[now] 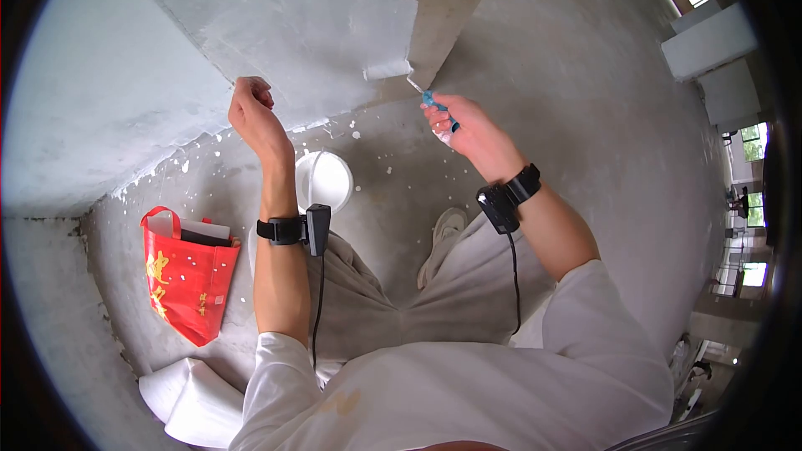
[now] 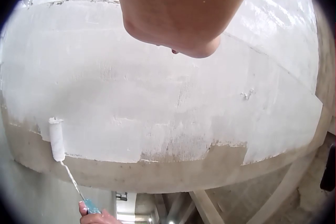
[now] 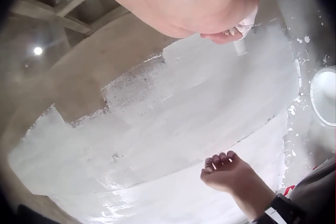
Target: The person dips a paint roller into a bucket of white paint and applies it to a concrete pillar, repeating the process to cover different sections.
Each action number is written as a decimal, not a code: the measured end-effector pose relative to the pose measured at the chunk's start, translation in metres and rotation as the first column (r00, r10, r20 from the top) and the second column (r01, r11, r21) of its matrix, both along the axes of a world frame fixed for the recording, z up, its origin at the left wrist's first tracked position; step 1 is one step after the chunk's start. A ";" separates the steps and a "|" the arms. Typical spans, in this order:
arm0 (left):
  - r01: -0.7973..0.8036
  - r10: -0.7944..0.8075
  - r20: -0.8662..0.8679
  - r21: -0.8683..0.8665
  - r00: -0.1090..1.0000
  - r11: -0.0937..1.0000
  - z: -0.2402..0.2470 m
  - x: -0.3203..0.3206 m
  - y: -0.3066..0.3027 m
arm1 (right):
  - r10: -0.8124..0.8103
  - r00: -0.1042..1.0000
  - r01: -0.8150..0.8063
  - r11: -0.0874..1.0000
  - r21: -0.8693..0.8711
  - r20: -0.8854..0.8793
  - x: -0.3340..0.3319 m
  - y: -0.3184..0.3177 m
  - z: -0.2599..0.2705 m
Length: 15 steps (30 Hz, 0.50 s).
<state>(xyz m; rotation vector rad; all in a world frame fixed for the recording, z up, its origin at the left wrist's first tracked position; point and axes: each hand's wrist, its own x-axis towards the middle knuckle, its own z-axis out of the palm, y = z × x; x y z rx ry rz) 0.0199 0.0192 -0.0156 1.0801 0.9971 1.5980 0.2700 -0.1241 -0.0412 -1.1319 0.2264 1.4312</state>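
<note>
Two tones mark the wall (image 1: 322, 29), a white coat over most of it and a brownish strip along the edge; grey floor (image 1: 601, 175), spotted with white near the wall's foot, spreads below; a person in a white shirt (image 1: 493, 392) and greyish trousers faces it, legs apart. The left forearm (image 1: 280, 284) reaches almost straight forward, its wrist bending slightly outward; the right forearm (image 1: 551, 221) slants inward from an elbow set out to the side; each wrist wears a black device. A red bag (image 1: 190, 280) stands on the floor left of the left arm; a white bucket (image 1: 352, 182) sits close by that arm's inner side. The left hand (image 1: 255, 113) is raised before the wall, fingers loosely curled around nothing; the right hand (image 1: 459, 121), smeared white, grips the blue handle (image 1: 429, 100) of a paint roller, whose white sleeve (image 1: 387, 71) lies against the wall where white coat meets brown strip.
</note>
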 end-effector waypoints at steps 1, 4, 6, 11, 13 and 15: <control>-0.002 0.002 0.001 0.002 1.000 1.000 0.000 -0.001 0.000 | 0.002 1.000 -0.002 1.000 0.002 0.001 0.001 0.004 -0.005; -0.001 0.001 -0.048 -0.012 0.999 1.000 -0.002 -0.003 0.000 | -0.009 1.000 0.008 0.999 -0.053 -0.022 0.001 0.010 -0.009; 0.008 -0.010 -0.089 -0.019 0.996 1.000 -0.002 -0.004 0.000 | -0.030 1.000 0.029 0.998 -0.064 -0.008 -0.002 0.010 -0.005; 0.005 -0.004 0.047 -0.031 0.999 1.000 -0.002 -0.005 0.001 | -0.014 0.994 0.022 0.997 0.071 -0.111 0.000 -0.009 0.023; 0.032 -0.028 0.102 -0.039 0.994 0.999 -0.004 -0.004 0.001 | 0.006 0.993 0.008 0.993 0.117 -0.117 0.000 -0.022 0.041; 0.006 -0.003 0.072 -0.048 0.997 0.999 -0.002 0.002 -0.002 | 0.010 0.998 0.001 0.982 0.189 -0.059 -0.004 -0.033 0.062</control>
